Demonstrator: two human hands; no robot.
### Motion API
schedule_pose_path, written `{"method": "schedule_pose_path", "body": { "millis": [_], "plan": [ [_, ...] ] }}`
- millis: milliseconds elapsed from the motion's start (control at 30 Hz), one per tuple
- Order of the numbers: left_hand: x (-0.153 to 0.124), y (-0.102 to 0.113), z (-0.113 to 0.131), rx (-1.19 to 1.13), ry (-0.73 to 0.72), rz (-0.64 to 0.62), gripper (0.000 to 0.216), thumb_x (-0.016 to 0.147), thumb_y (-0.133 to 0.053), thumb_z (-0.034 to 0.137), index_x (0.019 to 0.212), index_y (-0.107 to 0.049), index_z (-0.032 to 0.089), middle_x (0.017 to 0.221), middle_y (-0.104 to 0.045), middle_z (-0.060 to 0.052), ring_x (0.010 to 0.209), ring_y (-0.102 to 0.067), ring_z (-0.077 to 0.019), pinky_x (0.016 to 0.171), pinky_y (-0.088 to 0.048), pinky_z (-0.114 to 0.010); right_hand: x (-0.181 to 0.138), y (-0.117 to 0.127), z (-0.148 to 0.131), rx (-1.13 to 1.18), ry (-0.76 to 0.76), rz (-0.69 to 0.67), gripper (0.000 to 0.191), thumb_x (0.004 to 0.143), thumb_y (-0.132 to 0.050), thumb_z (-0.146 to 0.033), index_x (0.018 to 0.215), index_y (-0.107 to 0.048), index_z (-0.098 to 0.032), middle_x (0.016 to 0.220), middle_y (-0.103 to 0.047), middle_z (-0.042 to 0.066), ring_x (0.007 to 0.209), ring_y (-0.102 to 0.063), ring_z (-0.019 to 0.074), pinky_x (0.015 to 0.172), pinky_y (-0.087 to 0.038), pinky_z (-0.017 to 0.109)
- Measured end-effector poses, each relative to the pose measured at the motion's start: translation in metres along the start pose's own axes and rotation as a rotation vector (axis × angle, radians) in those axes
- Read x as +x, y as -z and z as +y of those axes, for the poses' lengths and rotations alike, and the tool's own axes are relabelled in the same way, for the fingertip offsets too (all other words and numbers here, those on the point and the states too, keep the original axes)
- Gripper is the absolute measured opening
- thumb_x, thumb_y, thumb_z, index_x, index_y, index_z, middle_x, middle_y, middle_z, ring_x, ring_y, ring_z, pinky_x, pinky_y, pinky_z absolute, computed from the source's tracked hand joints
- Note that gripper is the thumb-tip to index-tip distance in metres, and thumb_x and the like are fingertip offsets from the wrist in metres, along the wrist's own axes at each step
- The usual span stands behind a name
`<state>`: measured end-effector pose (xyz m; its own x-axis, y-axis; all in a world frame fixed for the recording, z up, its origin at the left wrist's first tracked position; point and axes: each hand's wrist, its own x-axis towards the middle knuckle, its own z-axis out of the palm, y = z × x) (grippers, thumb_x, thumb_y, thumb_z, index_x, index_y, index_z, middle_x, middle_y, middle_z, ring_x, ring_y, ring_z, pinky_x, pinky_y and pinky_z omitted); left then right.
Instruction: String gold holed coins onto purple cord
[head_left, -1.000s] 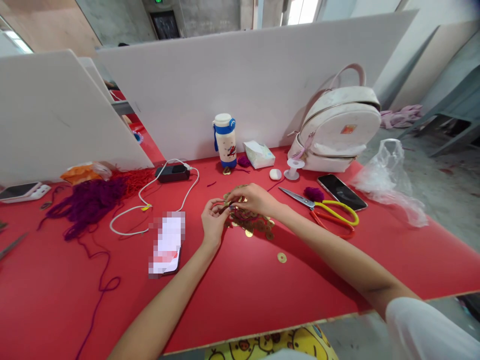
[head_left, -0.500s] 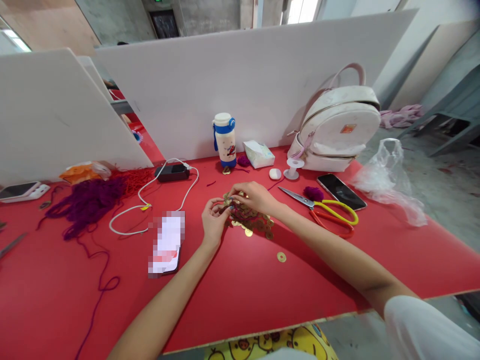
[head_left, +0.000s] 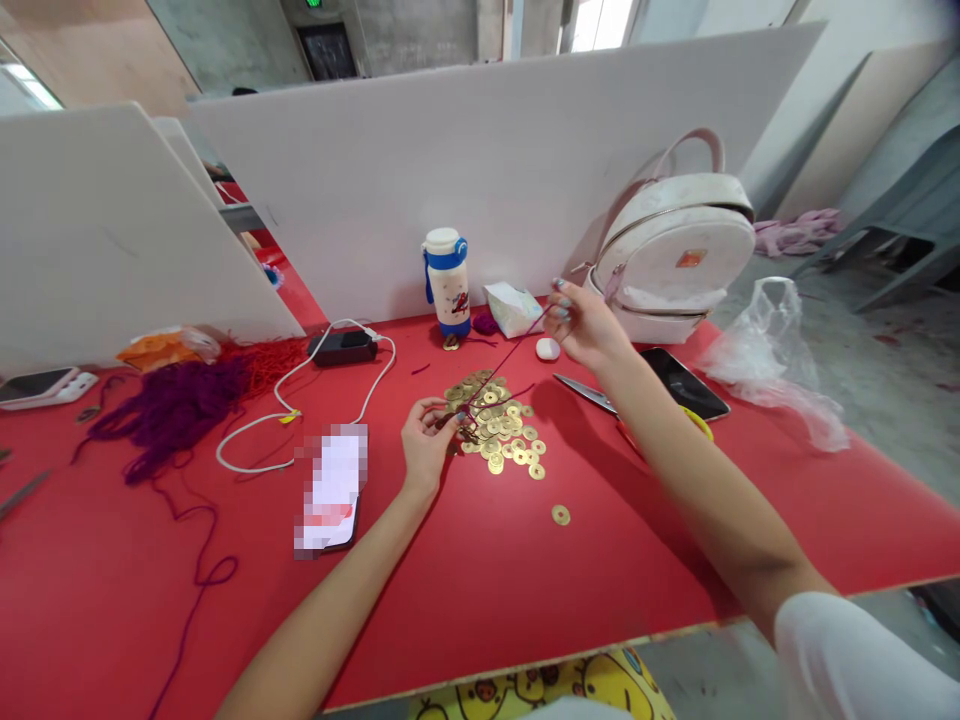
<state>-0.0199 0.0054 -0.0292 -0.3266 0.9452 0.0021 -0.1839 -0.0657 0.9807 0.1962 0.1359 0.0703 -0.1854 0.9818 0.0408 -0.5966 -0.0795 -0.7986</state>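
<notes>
My left hand [head_left: 427, 445] is closed in a pinch at the left edge of a pile of brass coins [head_left: 495, 425] with square holes. Between its thumb and fingers are several coins on a purple cord. Up and to the right, my right hand [head_left: 589, 325] pinches the same purple cord [head_left: 506, 357] and holds it stretched in a slanting line from the left hand. A short loose end of cord lies over the pile. One single coin [head_left: 561, 515] rests apart, nearer the front edge.
On the red table [head_left: 450, 610] stand a flask [head_left: 448, 285], a tissue pack [head_left: 514, 310] and a white backpack [head_left: 675, 255]. Scissors [head_left: 585, 393] lie partly under my right forearm. A phone [head_left: 334, 490], a power bank [head_left: 343, 347] and purple yarn [head_left: 176, 405] are on the left.
My right hand has moved from the coins up and to the right, drawing the purple cord out straight. My left hand has stayed in place, and more of the coin pile shows.
</notes>
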Motion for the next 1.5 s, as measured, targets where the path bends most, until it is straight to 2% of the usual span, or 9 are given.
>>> {"method": "schedule_pose_path", "body": {
  "millis": [233,467,633,867,967,1100,1200,1333,1500],
  "plan": [
    [0.001,-0.002,0.002,0.026,-0.004,-0.006,0.038,0.063,-0.078,0.028,0.092,-0.054,0.019,0.070,-0.063,0.001,0.056,-0.067,-0.0159,0.040,-0.048,-0.019,0.020,0.039,-0.032,0.142,0.217,0.227,0.015,0.087,-0.053,-0.010,0.076,-0.050,-0.020,0.056,-0.043,-0.009,0.050,-0.052,0.0035,0.051,-0.049,0.011],
    [0.001,-0.002,0.001,0.048,-0.016,-0.032,0.039,0.063,-0.078,0.027,0.093,-0.054,0.018,0.072,-0.064,0.000,0.063,-0.069,-0.0173,0.045,-0.050,-0.020,0.021,0.039,-0.020,0.024,0.582,0.423,0.007,0.089,-0.050,-0.017,0.085,-0.050,-0.022,0.061,-0.050,-0.009,0.074,-0.068,0.0081,0.069,-0.054,0.019],
    [0.002,-0.001,0.000,0.036,-0.024,-0.041,0.039,0.062,-0.079,0.027,0.091,-0.055,0.018,0.072,-0.064,0.001,0.059,-0.068,-0.0155,0.046,-0.050,-0.020,0.014,0.032,-0.002,-0.661,0.487,0.090,0.006,0.083,-0.059,-0.020,0.088,-0.062,-0.019,0.081,-0.066,0.001,0.082,-0.066,0.0134,0.078,-0.054,0.029],
    [0.001,-0.003,0.005,0.015,0.001,-0.067,0.041,0.059,-0.082,0.029,0.089,-0.056,0.019,0.071,-0.066,0.001,0.052,-0.067,-0.0159,0.041,-0.049,-0.020,-0.023,-0.003,0.037,-1.097,0.070,-1.032,0.086,0.067,-0.080,-0.023,0.143,-0.042,-0.027,0.145,-0.048,0.007,0.130,-0.048,0.0214,0.103,-0.043,0.030],
    [0.001,-0.002,0.005,0.006,-0.020,-0.056,0.040,0.059,-0.082,0.028,0.089,-0.057,0.018,0.076,-0.067,0.001,0.049,-0.066,-0.0135,0.042,-0.049,-0.020,-0.027,-0.010,0.058,-1.177,0.015,-1.080,0.082,0.065,-0.078,-0.016,0.141,-0.047,-0.022,0.133,-0.059,0.008,0.117,-0.057,0.0215,0.092,-0.048,0.027],
    [0.003,-0.001,0.003,-0.046,-0.040,-0.004,0.036,0.059,-0.082,0.026,0.083,-0.057,0.018,0.072,-0.064,0.002,0.046,-0.063,-0.0107,0.041,-0.046,-0.018,-0.020,-0.007,0.055,-1.191,-0.022,-1.021,0.024,0.086,-0.056,-0.023,0.102,-0.072,-0.015,0.088,-0.071,0.003,0.074,-0.062,0.0135,0.064,-0.046,0.022],
    [0.004,0.000,0.001,-0.066,-0.039,0.004,0.034,0.059,-0.081,0.026,0.083,-0.059,0.017,0.066,-0.063,0.002,0.047,-0.062,-0.0111,0.041,-0.046,-0.018,-0.016,-0.004,0.035,-1.151,0.030,-0.976,0.030,0.093,-0.049,-0.031,0.085,-0.073,-0.015,0.072,-0.066,0.000,0.061,-0.053,0.0106,0.058,-0.040,0.022],
    [0.004,0.000,0.001,-0.080,-0.015,-0.002,0.033,0.060,-0.081,0.028,0.085,-0.063,0.016,0.061,-0.063,0.002,0.047,-0.060,-0.0110,0.041,-0.047,-0.019,-0.016,-0.005,0.024,-1.137,0.101,-0.900,0.032,0.094,-0.049,-0.034,0.081,-0.071,-0.015,0.078,-0.066,0.003,0.070,-0.056,0.0129,0.067,-0.043,0.024],
    [0.005,0.000,0.002,-0.111,-0.025,-0.019,0.031,0.059,-0.083,0.027,0.080,-0.065,0.015,0.062,-0.066,0.002,0.045,-0.059,-0.0092,0.044,-0.048,-0.019,-0.021,-0.010,0.064,-0.889,-0.017,-0.902,0.031,0.094,-0.048,-0.040,0.091,-0.066,-0.015,0.100,-0.065,0.006,0.091,-0.058,0.0158,0.086,-0.045,0.029]
  ]
}}
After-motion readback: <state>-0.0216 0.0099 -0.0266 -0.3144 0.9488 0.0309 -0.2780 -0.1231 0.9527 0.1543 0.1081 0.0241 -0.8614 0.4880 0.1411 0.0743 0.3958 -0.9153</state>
